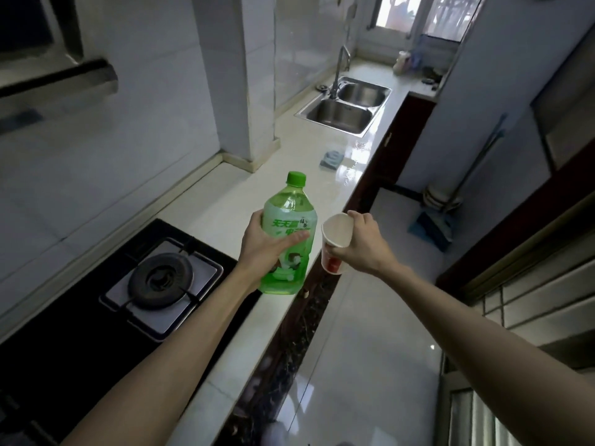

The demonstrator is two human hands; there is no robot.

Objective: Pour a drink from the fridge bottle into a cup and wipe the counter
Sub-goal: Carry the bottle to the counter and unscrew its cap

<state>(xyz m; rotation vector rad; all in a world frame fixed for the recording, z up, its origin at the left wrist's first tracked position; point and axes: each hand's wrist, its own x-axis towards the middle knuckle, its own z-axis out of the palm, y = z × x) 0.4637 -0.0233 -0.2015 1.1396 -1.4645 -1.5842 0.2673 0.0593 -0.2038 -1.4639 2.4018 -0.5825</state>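
**Fingers (291, 241) of left hand wrapped on bottle; right hand holds cup**

Left hand (260, 244): I see the fingers curled across the label of the green bottle (288, 217) and the thumb on its far side, a full grip at mid-body. The bottle stands nearly upright, with its green cap (296, 178) screwed on and pale green liquid showing through the wall. It sits over the front edge of the white counter (231, 201). I cannot tell whether its base touches the surface.

Right hand (362, 243): the fingers and thumb pinch the paper cup (336, 231) around its side. The cup is tilted, mouth toward the camera, with a white interior and a red mark low on the outside. It hangs just beside the bottle on the right, out past the counter edge and above the floor, with a narrow gap between the two.

Surroundings: a gas burner (161, 280) is set into the counter left of the bottle. Farther along lies a folded blue cloth (331, 158) beside a wet sheen, then a double steel sink (338, 115) with its faucet (342, 66). A blue dustpan (431, 228) rests on the floor by the far wall.
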